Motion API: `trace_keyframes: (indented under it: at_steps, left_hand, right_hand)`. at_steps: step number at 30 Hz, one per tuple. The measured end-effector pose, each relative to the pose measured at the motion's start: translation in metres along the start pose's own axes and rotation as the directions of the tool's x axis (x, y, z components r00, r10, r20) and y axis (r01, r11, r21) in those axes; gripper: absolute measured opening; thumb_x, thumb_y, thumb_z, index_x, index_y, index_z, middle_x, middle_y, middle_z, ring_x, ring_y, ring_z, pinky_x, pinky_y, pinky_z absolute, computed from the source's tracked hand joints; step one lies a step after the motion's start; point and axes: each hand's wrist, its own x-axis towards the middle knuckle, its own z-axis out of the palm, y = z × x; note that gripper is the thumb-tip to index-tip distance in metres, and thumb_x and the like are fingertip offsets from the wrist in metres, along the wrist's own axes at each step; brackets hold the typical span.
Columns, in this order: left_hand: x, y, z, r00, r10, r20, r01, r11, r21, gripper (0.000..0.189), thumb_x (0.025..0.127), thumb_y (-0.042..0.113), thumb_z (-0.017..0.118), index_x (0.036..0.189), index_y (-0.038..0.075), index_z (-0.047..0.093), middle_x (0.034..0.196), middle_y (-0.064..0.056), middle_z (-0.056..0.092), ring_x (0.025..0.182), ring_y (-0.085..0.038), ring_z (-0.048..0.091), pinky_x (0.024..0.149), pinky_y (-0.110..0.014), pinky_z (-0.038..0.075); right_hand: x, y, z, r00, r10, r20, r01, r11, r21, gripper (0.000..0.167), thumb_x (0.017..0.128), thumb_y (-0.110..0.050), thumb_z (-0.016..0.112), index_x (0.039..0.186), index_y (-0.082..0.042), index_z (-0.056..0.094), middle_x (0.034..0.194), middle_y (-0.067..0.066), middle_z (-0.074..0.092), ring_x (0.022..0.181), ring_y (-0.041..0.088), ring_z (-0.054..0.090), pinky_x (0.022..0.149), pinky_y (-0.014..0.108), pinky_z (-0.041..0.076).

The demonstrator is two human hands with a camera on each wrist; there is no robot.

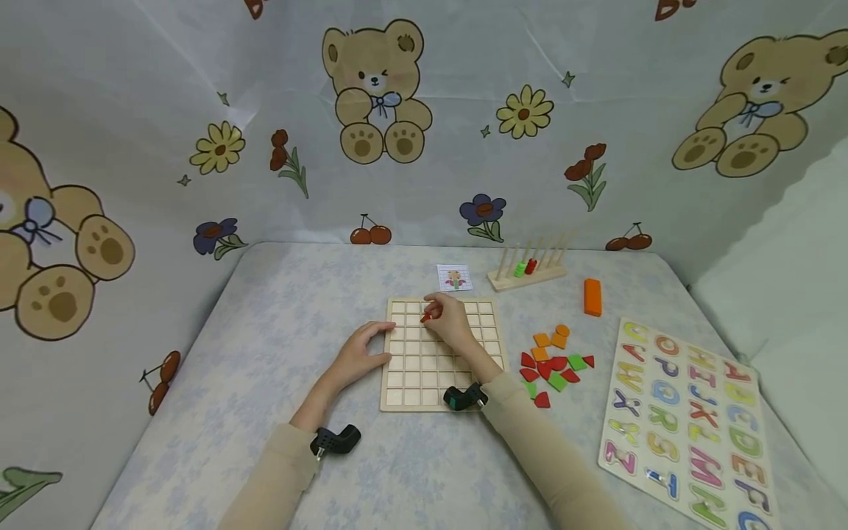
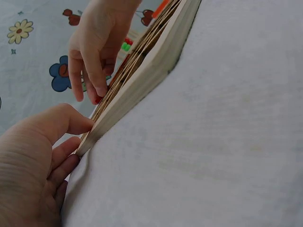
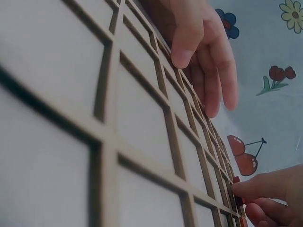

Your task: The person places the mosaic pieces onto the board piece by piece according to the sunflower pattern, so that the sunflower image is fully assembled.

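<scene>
A wooden grid board [image 1: 395, 401] with square cells lies flat on the table. My right hand [image 1: 450, 324] is over its upper middle and pinches a small red piece [image 1: 426, 318] between thumb and fingertips. In the right wrist view, that red piece [image 3: 238, 191] shows at the fingertips, and another bit of red [image 3: 243, 221] sits just below it at the board. My left hand [image 1: 358, 355] rests against the board's left edge, thumb and index finger spread apart. Seen from the left wrist, its thumb [image 2: 71, 120] touches the board's rim [image 2: 128, 101].
Right of the board lie several loose red pieces [image 1: 545, 369], green pieces [image 1: 558, 381] and orange pieces [image 1: 541, 340]. A picture card [image 1: 454, 278] lies behind the board, near a peg stand [image 1: 530, 280] with green and red beads. Farther right are an orange block [image 1: 592, 297] and an alphabet board [image 1: 685, 419].
</scene>
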Motion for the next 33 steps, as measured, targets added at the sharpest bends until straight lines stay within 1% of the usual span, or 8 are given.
trace_keyframes:
  at_steps: [11,18,21,24,27,29,31,33]
  left_hand:
    - [0.001,0.004,0.000,1.000,0.013,-0.007,-0.013,1.000,-0.003,0.055,0.089,0.006,0.072,0.141,0.006,0.054,0.143,-0.013,0.053,0.143,-0.033,0.040,0.120,-0.053,0.029]
    - [0.002,0.001,0.002,1.000,0.008,-0.010,-0.008,1.000,0.015,0.054,0.089,0.008,0.072,0.141,0.008,0.054,0.143,-0.012,0.053,0.142,-0.033,0.040,0.119,-0.053,0.031]
    - [0.002,0.002,0.003,1.000,0.012,-0.006,-0.012,1.000,0.020,0.054,0.090,0.009,0.072,0.141,0.009,0.054,0.144,-0.012,0.053,0.142,-0.033,0.040,0.119,-0.054,0.031]
    - [0.002,0.002,0.004,1.000,0.010,-0.002,-0.010,1.000,0.018,0.055,0.090,0.010,0.071,0.142,0.010,0.054,0.144,-0.012,0.052,0.143,-0.033,0.039,0.119,-0.054,0.031]
    - [0.002,0.002,0.005,1.000,0.000,-0.004,0.000,1.000,0.021,0.055,0.090,0.010,0.072,0.142,0.011,0.054,0.145,-0.011,0.052,0.144,-0.033,0.038,0.119,-0.054,0.031]
    - [0.002,0.001,0.005,1.000,-0.003,-0.001,0.003,0.999,0.032,0.055,0.090,0.011,0.072,0.142,0.011,0.053,0.145,-0.011,0.052,0.144,-0.033,0.038,0.119,-0.053,0.032]
    - [0.001,0.000,0.004,1.000,-0.013,-0.003,0.013,0.999,0.034,0.055,0.090,0.011,0.072,0.142,0.012,0.053,0.145,-0.010,0.052,0.144,-0.032,0.039,0.119,-0.053,0.032]
    - [0.001,-0.001,0.003,1.000,-0.021,-0.005,0.021,0.999,0.034,0.055,0.091,0.011,0.072,0.142,0.013,0.053,0.145,-0.010,0.052,0.144,-0.032,0.038,0.119,-0.053,0.032]
  right_hand:
    - [0.001,0.003,-0.004,0.999,0.041,0.004,-0.041,0.999,-0.019,0.042,0.081,0.009,0.074,0.122,0.006,0.064,0.096,0.019,0.070,0.077,0.020,0.060,0.070,0.028,0.054]
    - [-0.002,0.006,-0.009,1.000,0.028,0.014,-0.028,1.000,0.001,0.039,0.083,0.007,0.073,0.120,0.007,0.064,0.096,0.020,0.068,0.080,0.023,0.061,0.072,0.032,0.055]
    - [-0.007,0.009,-0.020,0.999,0.023,-0.030,-0.022,1.000,0.020,0.037,0.085,0.006,0.072,0.121,0.009,0.064,0.098,0.022,0.069,0.085,0.029,0.064,0.076,0.034,0.056]
    - [-0.015,0.014,-0.039,0.992,0.023,-0.125,-0.018,0.999,0.039,0.035,0.086,0.005,0.071,0.120,0.010,0.065,0.099,0.025,0.070,0.088,0.035,0.064,0.076,0.032,0.055]
    - [-0.025,0.023,-0.064,0.970,0.044,-0.239,-0.036,0.999,0.041,0.033,0.086,0.006,0.069,0.118,0.011,0.065,0.099,0.028,0.070,0.089,0.038,0.064,0.073,0.025,0.051]
    - [-0.032,0.033,-0.081,0.944,0.083,-0.319,-0.081,0.997,0.019,0.031,0.086,0.006,0.067,0.116,0.011,0.066,0.100,0.028,0.070,0.089,0.038,0.064,0.071,0.019,0.048]
    - [-0.040,0.042,-0.098,0.907,0.140,-0.397,-0.147,0.989,0.013,0.029,0.087,0.005,0.065,0.115,0.010,0.067,0.102,0.028,0.070,0.090,0.037,0.064,0.071,0.017,0.045]
    - [-0.047,0.052,-0.113,0.861,0.199,-0.467,-0.219,0.976,0.013,0.029,0.087,0.005,0.064,0.115,0.010,0.067,0.104,0.028,0.070,0.091,0.036,0.062,0.071,0.018,0.043]
